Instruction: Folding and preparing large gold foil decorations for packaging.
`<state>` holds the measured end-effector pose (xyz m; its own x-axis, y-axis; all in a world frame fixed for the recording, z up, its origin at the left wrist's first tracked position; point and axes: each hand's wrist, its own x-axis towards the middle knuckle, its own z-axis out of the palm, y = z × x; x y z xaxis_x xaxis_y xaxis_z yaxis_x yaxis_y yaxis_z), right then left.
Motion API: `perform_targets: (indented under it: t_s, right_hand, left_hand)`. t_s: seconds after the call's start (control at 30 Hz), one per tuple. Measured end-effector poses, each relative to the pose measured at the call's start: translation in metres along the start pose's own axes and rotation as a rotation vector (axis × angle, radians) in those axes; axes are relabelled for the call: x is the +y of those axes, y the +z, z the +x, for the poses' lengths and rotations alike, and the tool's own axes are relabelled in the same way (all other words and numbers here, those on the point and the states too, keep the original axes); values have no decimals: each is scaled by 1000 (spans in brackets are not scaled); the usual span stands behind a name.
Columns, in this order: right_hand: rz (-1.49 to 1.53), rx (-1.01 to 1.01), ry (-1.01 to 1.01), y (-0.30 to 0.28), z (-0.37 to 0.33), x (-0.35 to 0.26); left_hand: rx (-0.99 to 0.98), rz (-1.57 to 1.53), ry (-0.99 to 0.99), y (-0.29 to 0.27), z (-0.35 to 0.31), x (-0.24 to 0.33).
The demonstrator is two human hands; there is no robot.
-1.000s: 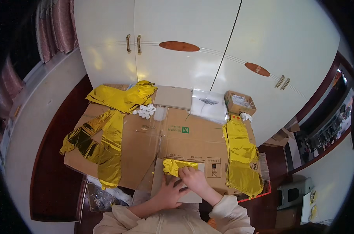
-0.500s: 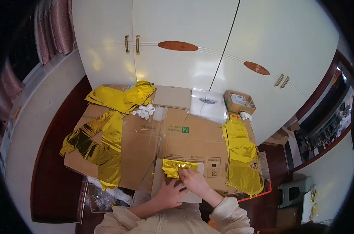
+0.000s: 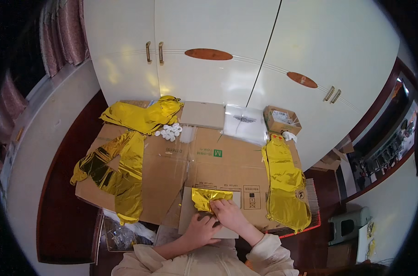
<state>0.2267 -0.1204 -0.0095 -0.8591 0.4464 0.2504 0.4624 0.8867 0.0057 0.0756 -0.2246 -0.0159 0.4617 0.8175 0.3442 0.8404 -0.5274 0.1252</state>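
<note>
A folded gold foil balloon [image 3: 203, 197] lies on a grey cardboard sheet [image 3: 185, 216] at the near middle of the table. My right hand [image 3: 231, 216] is closed, its fingertips pinching the lower edge of the foil. Beside it, my left hand [image 3: 200, 232] rests on the sheet just below the foil, with its fingers apart and bent. The foil under the right fingertips is hidden.
Flat gold foil balloons lie at the far left [image 3: 142, 116], at the left [image 3: 129, 172] and at the right [image 3: 287, 184]. Small white rolls [image 3: 171, 132], clear plastic bags [image 3: 245, 123] and a small open carton [image 3: 282, 120] line the back, before white cabinets [image 3: 209, 27].
My left fingers have drawn in slightly at the foil's lower edge. The right hand has stayed almost in place, while the foil's upper surface looks more crumpled.
</note>
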Motion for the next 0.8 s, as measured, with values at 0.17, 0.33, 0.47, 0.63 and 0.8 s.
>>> perform_targets:
  t_s: [0.17, 0.33, 0.47, 0.63, 0.8]
  right_hand:
    - [54, 22, -4, -2, -2, 2]
    - [118, 56, 21, 3, -3, 3]
    - [132, 83, 38, 7, -5, 3]
    - [167, 116, 9, 6, -4, 5]
    - [111, 113, 34, 8, -4, 4]
  left_hand:
    - [141, -5, 38, 9, -4, -1]
    - [110, -15, 40, 0, -1, -1]
    - [101, -99, 13, -15, 3, -1]
    - [50, -131, -150, -14, 43, -57]
    - [-316, -116, -245, 4, 46, -69]
